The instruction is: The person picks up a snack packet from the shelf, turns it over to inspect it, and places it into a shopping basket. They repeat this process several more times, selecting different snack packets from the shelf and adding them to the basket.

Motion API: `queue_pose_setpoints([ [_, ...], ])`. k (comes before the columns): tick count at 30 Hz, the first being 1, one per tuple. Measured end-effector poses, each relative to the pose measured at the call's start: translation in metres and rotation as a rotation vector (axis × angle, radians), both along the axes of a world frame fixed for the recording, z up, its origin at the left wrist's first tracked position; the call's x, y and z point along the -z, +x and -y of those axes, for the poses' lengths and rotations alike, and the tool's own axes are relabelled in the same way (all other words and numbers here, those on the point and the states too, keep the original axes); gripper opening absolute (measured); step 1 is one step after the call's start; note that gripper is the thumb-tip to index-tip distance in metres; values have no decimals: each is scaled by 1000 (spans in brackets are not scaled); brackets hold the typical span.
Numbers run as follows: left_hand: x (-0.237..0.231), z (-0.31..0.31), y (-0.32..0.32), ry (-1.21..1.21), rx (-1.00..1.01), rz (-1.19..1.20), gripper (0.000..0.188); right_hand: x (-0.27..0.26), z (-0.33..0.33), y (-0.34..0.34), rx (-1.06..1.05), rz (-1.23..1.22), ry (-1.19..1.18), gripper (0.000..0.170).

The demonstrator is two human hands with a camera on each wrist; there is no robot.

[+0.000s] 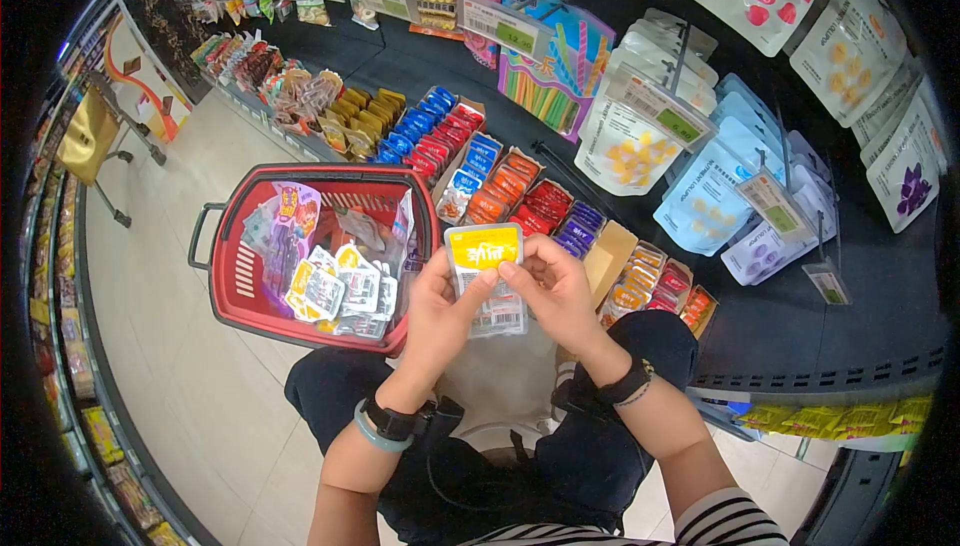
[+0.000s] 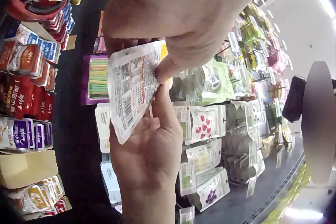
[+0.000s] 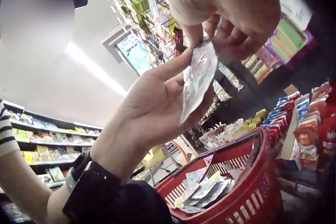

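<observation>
Both hands hold one small flat snack packet (image 1: pixel 487 246) over the lap, yellow at the top with printed text and a barcode below. My left hand (image 1: pixel 440 296) pinches its left side, thumb across the front. The right hand (image 1: pixel 555 286) pinches the opposite side, its thumb also on the front face. From the left wrist, the back or lower face of the packet (image 2: pixel 131 92) shows white with small print. Left of the hands stands a red shopping basket (image 1: pixel 225 301) containing several similar packets (image 1: pixel 345 291) and a purple pouch (image 1: pixel 290 226).
Boxes of blue packets (image 1: pixel 470 176), orange packets (image 1: pixel 500 186) and purple packets (image 1: pixel 580 226) line the low shelf ahead, beside a cardboard box (image 1: pixel 608 256). Lollipop pouches (image 1: pixel 630 151) hang from hooks above. A yellow cart (image 1: pixel 88 136) stands in the aisle at left.
</observation>
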State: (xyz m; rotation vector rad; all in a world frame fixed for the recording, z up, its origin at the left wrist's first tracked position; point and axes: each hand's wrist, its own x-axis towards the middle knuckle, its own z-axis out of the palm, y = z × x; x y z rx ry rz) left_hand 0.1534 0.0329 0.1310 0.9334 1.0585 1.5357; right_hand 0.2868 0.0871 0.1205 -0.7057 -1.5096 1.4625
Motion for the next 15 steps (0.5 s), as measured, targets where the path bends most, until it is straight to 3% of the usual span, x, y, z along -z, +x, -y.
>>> queue_pose_setpoints([
  [3, 2, -2, 2, 15, -8, -35, 25, 5, -2, 0, 101, 107, 137, 13],
  [6, 8, -2, 3, 2, -60, -13, 25, 0, -1, -1, 80, 139, 133, 16],
  [13, 9, -1, 4, -46, -96, -213, 23, 7, -3, 1, -30, 262, 21, 18],
  [15, 14, 0, 9, -22, -113, -277, 20, 0, 0, 2, 63, 378, 224, 20],
])
